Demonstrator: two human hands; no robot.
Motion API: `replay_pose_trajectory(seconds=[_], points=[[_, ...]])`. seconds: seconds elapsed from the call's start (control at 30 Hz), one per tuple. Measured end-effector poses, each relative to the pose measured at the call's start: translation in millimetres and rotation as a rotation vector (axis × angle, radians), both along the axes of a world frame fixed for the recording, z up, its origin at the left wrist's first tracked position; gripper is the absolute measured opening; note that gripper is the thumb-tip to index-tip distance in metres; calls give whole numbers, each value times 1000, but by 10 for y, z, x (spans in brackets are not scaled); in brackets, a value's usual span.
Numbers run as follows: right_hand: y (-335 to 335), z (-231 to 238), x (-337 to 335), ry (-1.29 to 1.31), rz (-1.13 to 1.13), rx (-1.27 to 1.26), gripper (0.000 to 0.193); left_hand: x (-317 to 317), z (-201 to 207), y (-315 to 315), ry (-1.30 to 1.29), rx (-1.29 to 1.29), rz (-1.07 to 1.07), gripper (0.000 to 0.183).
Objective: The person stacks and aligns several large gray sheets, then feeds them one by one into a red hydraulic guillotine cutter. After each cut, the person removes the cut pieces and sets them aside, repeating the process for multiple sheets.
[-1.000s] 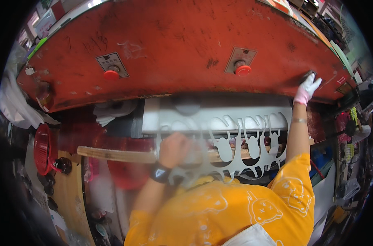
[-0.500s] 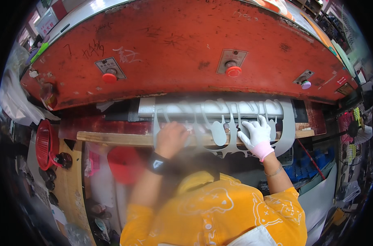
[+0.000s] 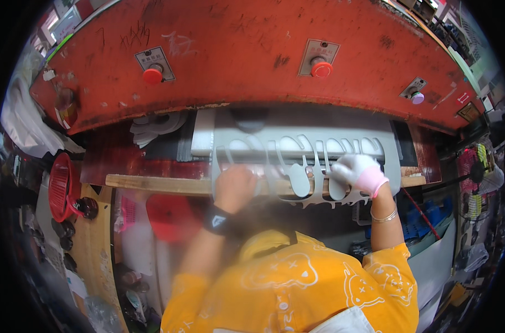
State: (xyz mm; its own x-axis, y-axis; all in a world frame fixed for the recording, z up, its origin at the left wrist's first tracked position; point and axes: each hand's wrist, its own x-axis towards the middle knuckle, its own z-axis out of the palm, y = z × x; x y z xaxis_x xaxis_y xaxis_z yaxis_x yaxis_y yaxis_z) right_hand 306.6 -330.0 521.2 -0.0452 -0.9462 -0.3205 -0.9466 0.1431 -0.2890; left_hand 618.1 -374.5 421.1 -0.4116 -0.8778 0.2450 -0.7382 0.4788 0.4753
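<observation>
A thin grey sheet (image 3: pixel 307 123) with rounded cut-outs and narrow strips lies over the press bed and hangs past the wooden front rail. My left hand (image 3: pixel 234 187), bare with a black wristband, is closed at the sheet's left part; blur softens its fingers. My right hand (image 3: pixel 361 171), in a white glove with a pink cuff, has its fingers drawn together on the sheet's right part, beside a rounded grey tongue (image 3: pixel 338 187). Another rounded grey piece (image 3: pixel 300 181) hangs between my hands. Beneath the sheet is a white slab (image 3: pixel 203 133).
A red machine beam (image 3: pixel 235 61) with red push buttons (image 3: pixel 322 69) spans the far side, low over the bed. The wooden rail (image 3: pixel 152 183) runs along the front. A red basket (image 3: pixel 61 186) stands at left; curved pale pieces (image 3: pixel 158 126) lie at the bed's left.
My right hand's fingers, spread before, are now drawn together, and the hand sits slightly farther right. More of the sheet shows toward the beam. The view has shifted; my left hand stays at the sheet.
</observation>
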Motion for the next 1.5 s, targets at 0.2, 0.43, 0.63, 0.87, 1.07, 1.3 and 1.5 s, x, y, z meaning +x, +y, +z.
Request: replay_pose_trajectory(seconds=[0.2,0.43,0.63,0.87,1.07,1.3,1.5], points=[[-537,-136,915,-168,166,-610,71,210,157,419,124,258,-112,18],[-579,-338,2072,0,90,-289,89,331,188,286,765,-16,186,66],[-141,-285,1702,-475,81,-284,86,420,117,513,148,-48,22,95],[207,-177,1132,-842,-106,-386,74,417,159,763,-43,-2,54,86],[355,-375,1289,-56,-97,-449,63,413,157,756,-44,7,60,87],[275,-407,1397,118,-72,-446,64,361,177,647,-35,56,70,86],[20,-457,751,-295,-110,-675,59,373,334,594,311,190,43,37]])
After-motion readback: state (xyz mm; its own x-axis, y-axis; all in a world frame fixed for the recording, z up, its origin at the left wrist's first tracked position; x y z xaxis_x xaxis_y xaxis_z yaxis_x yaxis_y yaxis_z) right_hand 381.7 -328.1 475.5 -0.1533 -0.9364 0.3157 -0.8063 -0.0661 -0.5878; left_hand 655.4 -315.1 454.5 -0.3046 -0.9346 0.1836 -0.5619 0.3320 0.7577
